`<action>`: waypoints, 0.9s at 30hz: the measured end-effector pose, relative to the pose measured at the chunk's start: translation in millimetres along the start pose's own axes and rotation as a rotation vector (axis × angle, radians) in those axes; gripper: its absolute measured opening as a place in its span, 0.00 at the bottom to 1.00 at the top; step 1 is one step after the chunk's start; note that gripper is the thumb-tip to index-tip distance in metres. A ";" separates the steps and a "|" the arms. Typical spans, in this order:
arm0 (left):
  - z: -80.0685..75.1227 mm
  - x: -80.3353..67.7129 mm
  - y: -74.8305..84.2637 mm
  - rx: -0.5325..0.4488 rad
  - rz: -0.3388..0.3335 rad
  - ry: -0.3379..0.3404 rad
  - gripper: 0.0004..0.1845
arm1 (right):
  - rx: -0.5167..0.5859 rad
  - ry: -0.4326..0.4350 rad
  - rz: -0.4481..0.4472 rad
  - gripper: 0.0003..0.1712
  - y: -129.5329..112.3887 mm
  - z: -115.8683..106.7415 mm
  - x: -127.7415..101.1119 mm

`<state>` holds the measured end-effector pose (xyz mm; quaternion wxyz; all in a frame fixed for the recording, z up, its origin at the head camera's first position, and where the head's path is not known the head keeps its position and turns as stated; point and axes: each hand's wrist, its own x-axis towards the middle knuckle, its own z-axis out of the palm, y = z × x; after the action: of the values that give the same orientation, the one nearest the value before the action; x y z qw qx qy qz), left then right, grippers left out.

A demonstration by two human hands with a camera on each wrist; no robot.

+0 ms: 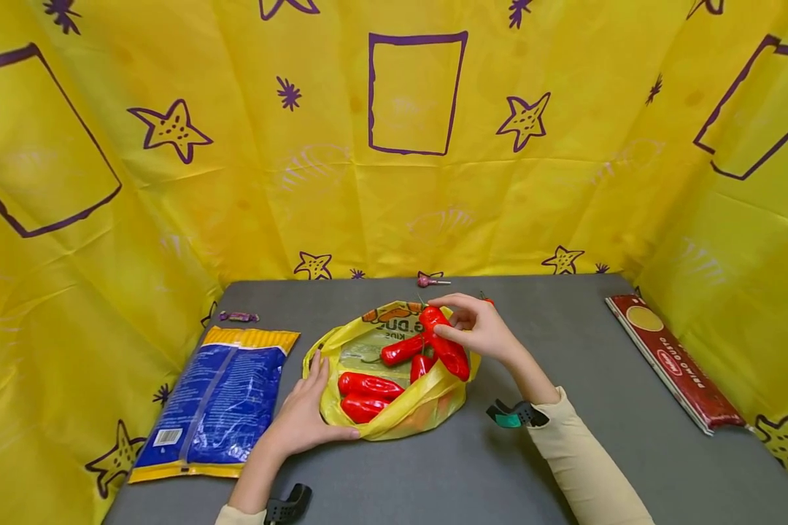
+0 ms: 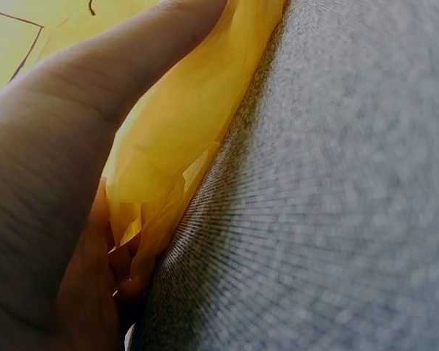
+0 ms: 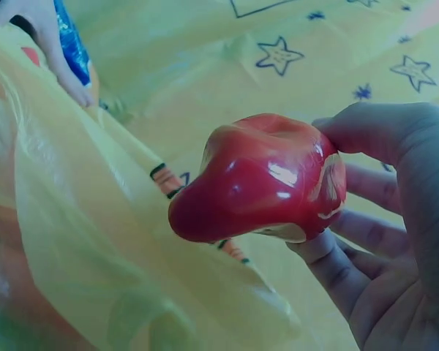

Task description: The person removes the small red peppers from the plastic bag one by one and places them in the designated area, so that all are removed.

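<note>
A yellow plastic bag [image 1: 433, 412] lies with its mouth spread, several glossy red peppers [image 1: 370, 384] inside. My right hand [image 1: 476, 328] pinches one long red pepper [image 1: 452, 357] between thumb and fingers, above the bag's right side. In the right wrist view that pepper [image 3: 256, 183] is seen end-on, with the bag wall [image 3: 95, 219] beside it. My left hand [image 1: 305, 408] rests against the bag's left side, fingers straight along it and thumb stretched across the front. Close up in the left wrist view, the thumb lies on the yellow plastic [image 2: 183, 124].
Left of the bag lies a blue and yellow packet [image 1: 217, 401], with a purple wrapped candy [image 1: 239, 317] behind it. A lollipop [image 1: 427, 281] is at the back edge. On the right lies a dark red packet [image 1: 676, 364]. Another red tip [image 1: 488, 300] shows behind my right hand. Yellow cloth walls [image 1: 407, 204] surround the grey table [image 1: 394, 481].
</note>
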<state>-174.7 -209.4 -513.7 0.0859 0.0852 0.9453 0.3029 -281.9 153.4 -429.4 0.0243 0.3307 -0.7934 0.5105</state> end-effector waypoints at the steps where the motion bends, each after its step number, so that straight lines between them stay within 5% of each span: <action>1: 0.3 0.0 -0.1 -0.003 0.000 -0.002 0.80 | -0.001 0.005 0.001 0.24 1.7 -0.6 -1.5; 12: -0.6 0.3 0.0 0.004 -0.006 -0.007 0.80 | -0.041 0.080 0.045 0.24 6.1 -14.4 -6.9; 27: -0.8 0.6 0.4 0.000 -0.019 -0.018 0.80 | -0.088 0.302 0.155 0.26 32.9 -71.3 -25.0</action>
<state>-175.5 -209.4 -512.9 0.0973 0.0789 0.9453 0.3012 -301.8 233.3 -430.9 0.1184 0.1867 -0.8254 0.5195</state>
